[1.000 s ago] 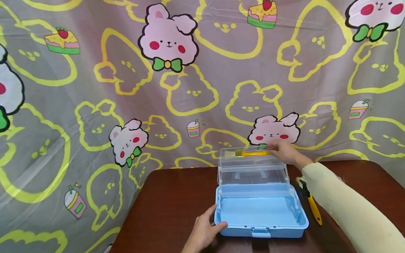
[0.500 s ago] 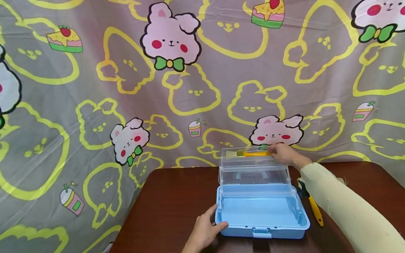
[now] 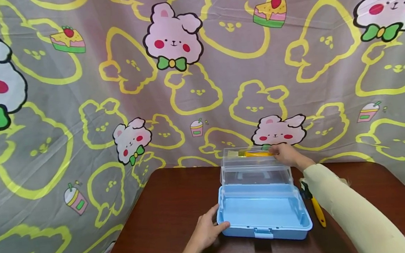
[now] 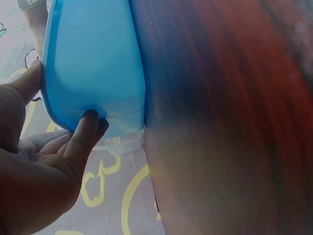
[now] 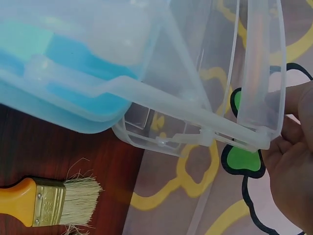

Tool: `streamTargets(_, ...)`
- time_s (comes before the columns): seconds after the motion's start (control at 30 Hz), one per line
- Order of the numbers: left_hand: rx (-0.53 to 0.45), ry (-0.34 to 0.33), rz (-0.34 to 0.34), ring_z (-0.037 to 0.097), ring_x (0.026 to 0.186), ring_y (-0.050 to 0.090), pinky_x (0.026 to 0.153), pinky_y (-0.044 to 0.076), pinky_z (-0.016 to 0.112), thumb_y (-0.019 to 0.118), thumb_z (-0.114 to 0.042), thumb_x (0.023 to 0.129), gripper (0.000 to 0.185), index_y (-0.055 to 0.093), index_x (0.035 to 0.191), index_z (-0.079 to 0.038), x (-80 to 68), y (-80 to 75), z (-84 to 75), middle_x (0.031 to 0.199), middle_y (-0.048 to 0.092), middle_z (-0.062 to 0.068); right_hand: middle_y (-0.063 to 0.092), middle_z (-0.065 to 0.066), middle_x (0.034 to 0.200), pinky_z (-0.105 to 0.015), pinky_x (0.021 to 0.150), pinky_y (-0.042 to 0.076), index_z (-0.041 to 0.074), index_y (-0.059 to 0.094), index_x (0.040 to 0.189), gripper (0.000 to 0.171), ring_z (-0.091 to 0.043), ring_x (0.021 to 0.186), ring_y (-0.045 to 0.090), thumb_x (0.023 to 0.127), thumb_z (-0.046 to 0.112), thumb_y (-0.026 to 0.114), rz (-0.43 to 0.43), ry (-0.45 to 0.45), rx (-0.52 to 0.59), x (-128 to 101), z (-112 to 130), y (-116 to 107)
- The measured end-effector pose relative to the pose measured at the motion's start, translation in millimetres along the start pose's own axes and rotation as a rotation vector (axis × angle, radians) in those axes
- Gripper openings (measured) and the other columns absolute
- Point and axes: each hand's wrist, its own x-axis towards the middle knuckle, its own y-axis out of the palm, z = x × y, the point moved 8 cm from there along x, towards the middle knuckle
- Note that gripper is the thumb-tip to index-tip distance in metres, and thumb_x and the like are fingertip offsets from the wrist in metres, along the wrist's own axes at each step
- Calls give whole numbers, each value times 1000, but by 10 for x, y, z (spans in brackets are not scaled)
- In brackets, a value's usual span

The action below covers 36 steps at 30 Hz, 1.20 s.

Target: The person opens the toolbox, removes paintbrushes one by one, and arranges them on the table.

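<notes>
Blue plastic box (image 3: 264, 211) sits open on the brown table (image 3: 170, 213), its clear lid (image 3: 254, 166) standing upright at the box's far edge. Left hand (image 3: 206, 232) grips the box's near-left corner, thumb on the rim and fingers curled against the outer wall (confirmed in the left wrist view). Right hand (image 3: 287, 154) is at the lid's top right corner, fingers apparently pinching the yellow handle of a paintbrush (image 3: 250, 153) lying along the lid's top edge; the exact contact is hard to make out. A second yellow-handled brush (image 3: 314, 203) lies on the table just right of the box. Cartoon bunny cloth (image 3: 182, 64) hangs behind the box. No readable writing or labels on anything.
</notes>
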Motion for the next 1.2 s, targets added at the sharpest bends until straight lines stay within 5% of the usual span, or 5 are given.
streamTargets(0.37, -20, -16, 16, 29, 108, 59, 84, 50, 35, 76, -25, 81, 71, 44, 138, 2, 5, 11, -5, 132, 50, 25, 62, -22, 113, -51, 87, 46, -5, 64, 115, 28, -37, 101, 57, 88, -1, 56, 67, -7, -76, 30, 28, 75)
streamTargets(0.83, -10, -32, 31, 28, 110, 58, 85, 50, 36, 75, -27, 82, 71, 43, 139, 2, -2, 11, 1, 132, 51, 24, 62, -20, 114, -45, 84, 50, -6, 61, 118, 30, -34, 101, 59, 90, 2, 60, 62, 18, 123, 5, 19, 64)
streamTargets(1.2, -5, -39, 28, 28, 111, 57, 86, 49, 36, 75, -26, 82, 71, 43, 139, 3, 2, 11, 15, 133, 50, 24, 60, -24, 116, -50, 87, 47, -8, 62, 118, 34, -37, 102, 56, 84, -10, 58, -19, 29, 247, -1, -20, -25)
